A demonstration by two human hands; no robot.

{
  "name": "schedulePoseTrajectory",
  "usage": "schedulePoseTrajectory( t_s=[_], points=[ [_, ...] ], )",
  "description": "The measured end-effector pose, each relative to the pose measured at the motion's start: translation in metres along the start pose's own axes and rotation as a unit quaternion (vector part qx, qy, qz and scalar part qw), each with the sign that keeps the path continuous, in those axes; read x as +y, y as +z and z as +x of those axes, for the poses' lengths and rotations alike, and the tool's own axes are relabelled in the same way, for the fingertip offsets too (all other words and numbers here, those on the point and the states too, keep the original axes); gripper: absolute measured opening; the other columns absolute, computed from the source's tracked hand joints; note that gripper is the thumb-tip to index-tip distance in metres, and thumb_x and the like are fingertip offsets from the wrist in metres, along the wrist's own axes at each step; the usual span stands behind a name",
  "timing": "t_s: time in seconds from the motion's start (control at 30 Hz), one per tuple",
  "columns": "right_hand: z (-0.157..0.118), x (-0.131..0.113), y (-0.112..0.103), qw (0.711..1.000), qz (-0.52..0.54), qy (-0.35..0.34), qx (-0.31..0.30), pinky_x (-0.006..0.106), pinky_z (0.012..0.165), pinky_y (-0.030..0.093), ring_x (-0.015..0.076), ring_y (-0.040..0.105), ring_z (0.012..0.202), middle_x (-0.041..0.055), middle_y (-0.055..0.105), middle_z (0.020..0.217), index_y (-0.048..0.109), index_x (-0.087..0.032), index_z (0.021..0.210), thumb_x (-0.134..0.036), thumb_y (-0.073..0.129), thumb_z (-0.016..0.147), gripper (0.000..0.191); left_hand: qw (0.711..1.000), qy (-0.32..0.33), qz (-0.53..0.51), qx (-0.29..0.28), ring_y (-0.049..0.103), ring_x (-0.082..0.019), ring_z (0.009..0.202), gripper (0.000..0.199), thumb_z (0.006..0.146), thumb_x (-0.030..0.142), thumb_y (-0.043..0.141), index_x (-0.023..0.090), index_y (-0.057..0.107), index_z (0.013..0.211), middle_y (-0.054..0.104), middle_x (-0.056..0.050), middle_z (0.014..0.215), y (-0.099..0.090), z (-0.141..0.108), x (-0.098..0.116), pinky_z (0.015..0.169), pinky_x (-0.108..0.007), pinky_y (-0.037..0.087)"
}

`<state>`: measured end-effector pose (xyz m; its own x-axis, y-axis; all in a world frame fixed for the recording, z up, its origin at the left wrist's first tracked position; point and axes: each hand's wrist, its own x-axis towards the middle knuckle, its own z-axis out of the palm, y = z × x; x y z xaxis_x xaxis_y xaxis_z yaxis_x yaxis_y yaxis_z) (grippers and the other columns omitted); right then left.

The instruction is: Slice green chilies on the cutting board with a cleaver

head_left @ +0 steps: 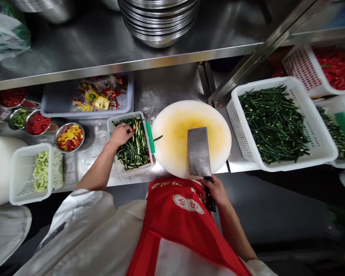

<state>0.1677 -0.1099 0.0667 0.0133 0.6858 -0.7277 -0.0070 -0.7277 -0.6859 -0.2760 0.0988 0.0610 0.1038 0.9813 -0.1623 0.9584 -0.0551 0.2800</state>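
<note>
My left hand (121, 134) is over a clear plastic container (126, 171) of cut green chillies (132, 153). Its fingers are closed in a pinch, and a red chilli piece (136, 125) sticks out at the fingertips. A green latch (150, 137) runs along the container's right side. My right hand (218, 191) grips the black handle of a cleaver (199, 151), whose broad blade lies over the front of a round white cutting board (166, 122). One thin green strip (158, 138) rests at the board's left edge.
At right stands a white basket (293, 163) of whole green chillies, with a basket of red chillies (337, 69) behind. A grey tray (60, 103) with pepper scraps, several metal bowls (69, 137) and a small white basket (31, 195) are left. A steel shelf (103, 63) overhangs the back.
</note>
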Motion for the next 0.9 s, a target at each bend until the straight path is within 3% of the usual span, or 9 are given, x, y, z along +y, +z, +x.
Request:
schedulePoseTrajectory(
  t_s=[0.13, 0.3, 0.47, 0.63, 0.73, 0.8, 0.9],
  points=[
    [0.004, -0.004, -0.001, 1.0, 0.002, -0.001, -0.002, 0.025, 0.039, 0.039, 0.0129, 0.048, 0.037, -0.0059, 0.053, 0.047, 0.047, -0.023, 0.071, -0.038, 0.066, 0.071, 0.024, 0.998, 0.016, -0.03, 0.062, 0.057, -0.025, 0.109, 0.027, 0.088, 0.037, 0.052, 0.021, 0.07, 0.101, 0.065, -0.007, 0.112, 0.001, -0.025, 0.035, 0.103, -0.038, 0.041],
    [0.008, -0.01, -0.003, 1.0, -0.006, -0.016, 0.001, 0.024, 0.039, 0.039, 0.012, 0.049, 0.04, -0.0055, 0.055, 0.052, 0.049, -0.022, 0.07, -0.036, 0.067, 0.071, 0.022, 0.989, 0.146, 0.015, -0.026, 0.057, -0.026, 0.109, 0.027, 0.092, 0.029, 0.048, 0.023, 0.069, 0.106, 0.068, -0.007, 0.111, 0.019, -0.022, 0.111, 0.099, -0.042, 0.038],
    [0.007, -0.005, -0.001, 1.0, -0.02, -0.021, 0.011, 0.024, 0.039, 0.039, 0.0115, 0.049, 0.04, -0.0056, 0.055, 0.054, 0.049, -0.022, 0.072, -0.036, 0.067, 0.07, 0.023, 0.97, 0.194, 0.128, -0.071, 0.063, -0.026, 0.096, 0.03, 0.085, 0.007, 0.044, 0.015, 0.068, 0.1, 0.067, -0.013, 0.1, 0.044, -0.001, 0.147, 0.091, -0.042, 0.038],
    [0.0, 0.004, 0.008, 1.0, 0.007, -0.019, 0.013, 0.024, 0.038, 0.039, 0.0115, 0.048, 0.039, -0.0067, 0.054, 0.051, 0.048, -0.023, 0.074, -0.037, 0.066, 0.072, 0.023, 0.966, 0.225, 0.096, -0.082, 0.064, -0.026, 0.095, 0.03, 0.084, 0.006, 0.044, 0.014, 0.065, 0.104, 0.067, -0.013, 0.101, 0.057, -0.002, 0.165, 0.087, -0.04, 0.042],
    [-0.004, 0.005, 0.012, 1.0, 0.019, -0.013, 0.01, 0.025, 0.036, 0.039, 0.0123, 0.048, 0.037, -0.007, 0.053, 0.048, 0.047, -0.023, 0.074, -0.038, 0.065, 0.073, 0.023, 0.983, 0.174, 0.0, -0.053, 0.064, -0.023, 0.092, 0.025, 0.08, 0.008, 0.05, 0.017, 0.064, 0.099, 0.067, -0.009, 0.099, 0.052, -0.002, 0.166, 0.084, -0.036, 0.046],
    [-0.005, 0.005, 0.013, 1.0, 0.012, -0.008, 0.004, 0.025, 0.035, 0.038, 0.0129, 0.047, 0.034, -0.007, 0.053, 0.045, 0.046, -0.024, 0.073, -0.038, 0.063, 0.074, 0.023, 0.99, 0.107, -0.09, -0.017, 0.064, -0.02, 0.087, 0.023, 0.078, 0.01, 0.053, 0.019, 0.063, 0.098, 0.068, -0.006, 0.096, 0.041, 0.002, 0.154, 0.079, -0.032, 0.048],
    [-0.004, 0.005, 0.013, 1.0, 0.009, -0.002, 0.0, 0.025, 0.036, 0.038, 0.0137, 0.047, 0.034, -0.0072, 0.053, 0.044, 0.045, -0.024, 0.075, -0.038, 0.062, 0.074, 0.021, 0.979, -0.003, -0.194, 0.064, 0.063, -0.016, 0.081, 0.024, 0.078, 0.013, 0.053, 0.017, 0.061, 0.1, 0.067, -0.003, 0.091, 0.017, 0.005, 0.113, 0.077, -0.028, 0.051]
  ],
)
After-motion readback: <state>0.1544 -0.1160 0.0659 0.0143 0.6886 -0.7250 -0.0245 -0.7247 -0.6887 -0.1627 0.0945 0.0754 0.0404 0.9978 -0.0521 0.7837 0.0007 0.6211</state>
